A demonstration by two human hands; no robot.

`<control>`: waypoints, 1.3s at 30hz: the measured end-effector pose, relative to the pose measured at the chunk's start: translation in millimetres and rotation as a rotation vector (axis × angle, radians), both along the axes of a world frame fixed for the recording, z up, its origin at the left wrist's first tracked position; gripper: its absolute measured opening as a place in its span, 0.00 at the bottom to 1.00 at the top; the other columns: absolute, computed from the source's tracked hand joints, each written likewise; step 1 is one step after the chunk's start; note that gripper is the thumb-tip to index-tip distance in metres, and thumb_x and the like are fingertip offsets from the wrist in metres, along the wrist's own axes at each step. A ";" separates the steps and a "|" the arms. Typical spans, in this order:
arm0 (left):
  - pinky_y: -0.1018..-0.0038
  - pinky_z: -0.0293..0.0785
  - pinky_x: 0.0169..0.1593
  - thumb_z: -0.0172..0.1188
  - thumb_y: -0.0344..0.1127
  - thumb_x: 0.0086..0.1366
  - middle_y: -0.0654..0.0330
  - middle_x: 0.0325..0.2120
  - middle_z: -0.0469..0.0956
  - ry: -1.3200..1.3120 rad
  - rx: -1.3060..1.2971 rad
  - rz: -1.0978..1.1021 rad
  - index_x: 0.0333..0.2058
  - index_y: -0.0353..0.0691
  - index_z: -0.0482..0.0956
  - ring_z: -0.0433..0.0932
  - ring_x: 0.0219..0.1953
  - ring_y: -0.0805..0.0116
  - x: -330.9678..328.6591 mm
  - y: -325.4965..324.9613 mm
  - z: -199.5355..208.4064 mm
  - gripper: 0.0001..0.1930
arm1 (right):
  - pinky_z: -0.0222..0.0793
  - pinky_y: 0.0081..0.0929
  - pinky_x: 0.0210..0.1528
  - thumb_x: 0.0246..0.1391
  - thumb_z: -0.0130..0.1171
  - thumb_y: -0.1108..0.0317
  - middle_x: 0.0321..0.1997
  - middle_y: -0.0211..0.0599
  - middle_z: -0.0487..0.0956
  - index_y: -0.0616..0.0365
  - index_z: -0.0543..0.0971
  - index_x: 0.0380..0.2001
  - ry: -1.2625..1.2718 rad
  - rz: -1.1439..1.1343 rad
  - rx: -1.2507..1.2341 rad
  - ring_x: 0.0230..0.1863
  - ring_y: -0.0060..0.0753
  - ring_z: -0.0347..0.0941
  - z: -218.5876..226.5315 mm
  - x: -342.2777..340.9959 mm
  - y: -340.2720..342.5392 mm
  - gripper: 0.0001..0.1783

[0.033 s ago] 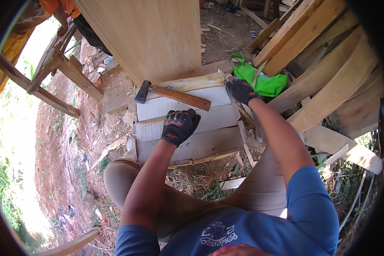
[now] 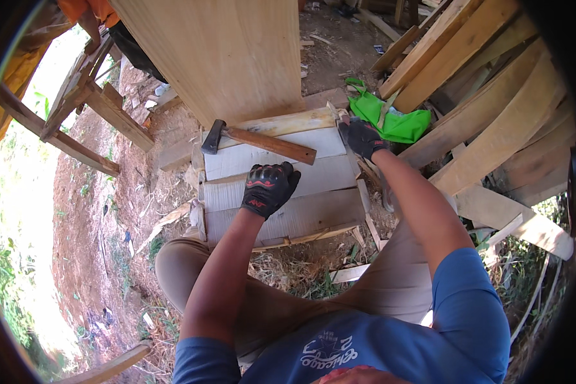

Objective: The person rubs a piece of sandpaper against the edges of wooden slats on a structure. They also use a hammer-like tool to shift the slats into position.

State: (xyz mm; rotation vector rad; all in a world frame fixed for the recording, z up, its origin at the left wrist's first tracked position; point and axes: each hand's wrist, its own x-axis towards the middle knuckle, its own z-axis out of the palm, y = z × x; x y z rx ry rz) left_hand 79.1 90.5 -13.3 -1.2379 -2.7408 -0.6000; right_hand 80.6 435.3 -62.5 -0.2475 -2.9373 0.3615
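A low wooden crate (image 2: 281, 216) topped with pale slats stands between my knees. My left hand (image 2: 270, 188), in a black glove with red marks, is closed in a fist on the middle slats; its palm side is hidden, so anything inside it cannot be seen. Beyond it a hatchet (image 2: 272, 144) lies across the far slats, its dark metal head to the left and its wooden handle slanting right. My right hand (image 2: 363, 137), gloved alike, is at the crate's far right corner with its fingers curled, and what they hold, if anything, is hidden.
A broad wooden board (image 2: 217, 57) rises behind the crate. Several long planks (image 2: 454, 57) lean at the right, beside a bright green bag (image 2: 397, 121). At the left are a rough wooden frame (image 2: 77, 96) and bare sloping soil. Part of another person in orange (image 2: 86, 9) shows at the upper left.
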 end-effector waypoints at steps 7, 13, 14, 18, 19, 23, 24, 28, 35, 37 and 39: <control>0.53 0.77 0.44 0.60 0.48 0.70 0.53 0.26 0.85 0.020 -0.003 0.048 0.30 0.46 0.83 0.85 0.32 0.50 2.1 -4.2 -7.1 0.15 | 0.74 0.55 0.54 0.74 0.38 0.47 0.47 0.62 0.85 0.61 0.80 0.51 -0.273 -0.058 -0.038 0.49 0.66 0.82 15.3 1.4 -19.9 0.30; 0.52 0.77 0.43 0.59 0.49 0.72 0.53 0.24 0.84 0.045 -0.059 0.065 0.29 0.47 0.83 0.85 0.30 0.49 -3.7 -6.6 -7.7 0.16 | 0.73 0.57 0.42 0.74 0.45 0.46 0.31 0.60 0.83 0.60 0.80 0.46 -0.024 0.049 -0.057 0.38 0.65 0.81 -3.4 -8.7 -17.1 0.27; 0.52 0.77 0.42 0.59 0.49 0.72 0.52 0.23 0.84 0.068 -0.068 0.064 0.29 0.47 0.83 0.84 0.29 0.49 -5.4 -10.2 -6.6 0.16 | 0.74 0.56 0.46 0.74 0.43 0.46 0.36 0.60 0.84 0.60 0.80 0.48 -0.060 0.025 -0.095 0.42 0.65 0.81 -1.3 -19.2 -23.4 0.28; 0.52 0.78 0.41 0.58 0.50 0.73 0.52 0.23 0.84 0.067 -0.031 0.001 0.30 0.46 0.82 0.84 0.28 0.48 -6.1 20.2 -9.0 0.17 | 0.76 0.53 0.55 0.74 0.41 0.46 0.46 0.60 0.85 0.62 0.83 0.47 -0.033 0.010 0.134 0.52 0.62 0.82 -54.0 -60.0 51.2 0.30; 0.52 0.78 0.41 0.59 0.50 0.73 0.51 0.23 0.84 0.064 -0.036 -0.014 0.30 0.46 0.82 0.85 0.28 0.48 -7.1 28.7 -8.3 0.17 | 0.76 0.53 0.54 0.73 0.41 0.47 0.45 0.60 0.85 0.62 0.83 0.46 -0.027 -0.059 0.049 0.51 0.61 0.83 -62.5 -64.3 66.0 0.30; 0.51 0.78 0.43 0.59 0.51 0.73 0.51 0.25 0.85 0.020 -0.156 0.029 0.32 0.46 0.83 0.86 0.31 0.47 -8.0 9.3 -3.7 0.16 | 0.76 0.53 0.57 0.73 0.42 0.47 0.46 0.59 0.85 0.61 0.86 0.45 -0.168 -0.001 -0.057 0.52 0.62 0.83 -49.3 -87.2 25.6 0.30; 0.51 0.79 0.44 0.59 0.51 0.73 0.51 0.25 0.86 0.004 -0.172 0.031 0.33 0.46 0.84 0.86 0.31 0.47 -7.8 10.9 -1.0 0.16 | 0.75 0.52 0.59 0.72 0.42 0.48 0.47 0.58 0.86 0.60 0.85 0.47 -0.179 -0.025 -0.082 0.52 0.62 0.83 -44.8 -83.0 24.3 0.30; 0.50 0.79 0.45 0.58 0.52 0.73 0.49 0.26 0.86 -0.008 -0.196 0.043 0.34 0.45 0.84 0.86 0.33 0.46 -7.3 9.5 4.5 0.18 | 0.72 0.51 0.63 0.71 0.42 0.49 0.51 0.57 0.85 0.59 0.83 0.53 -0.122 -0.119 -0.212 0.55 0.61 0.81 -16.9 -62.4 4.8 0.29; 0.50 0.79 0.45 0.56 0.54 0.74 0.48 0.26 0.85 0.006 -0.171 0.060 0.33 0.45 0.84 0.86 0.33 0.45 -5.8 10.5 -2.7 0.20 | 0.74 0.50 0.57 0.74 0.42 0.45 0.46 0.59 0.85 0.58 0.82 0.52 -0.068 -0.102 -0.281 0.52 0.60 0.82 0.5 -17.8 -10.1 0.29; 0.50 0.78 0.43 0.57 0.53 0.73 0.50 0.24 0.85 0.051 -0.131 0.056 0.31 0.45 0.84 0.85 0.31 0.47 -4.4 9.6 -6.9 0.19 | 0.72 0.51 0.62 0.73 0.39 0.44 0.51 0.59 0.84 0.59 0.82 0.52 -0.053 -0.115 -0.353 0.55 0.63 0.80 -5.5 -2.7 -14.4 0.32; 0.52 0.78 0.40 0.59 0.51 0.72 0.52 0.22 0.84 0.109 -0.061 0.033 0.29 0.45 0.83 0.85 0.27 0.49 -4.2 16.8 -7.6 0.18 | 0.71 0.51 0.63 0.73 0.40 0.43 0.54 0.58 0.83 0.56 0.82 0.55 -0.039 -0.060 -0.360 0.58 0.62 0.79 -15.5 9.1 -3.8 0.31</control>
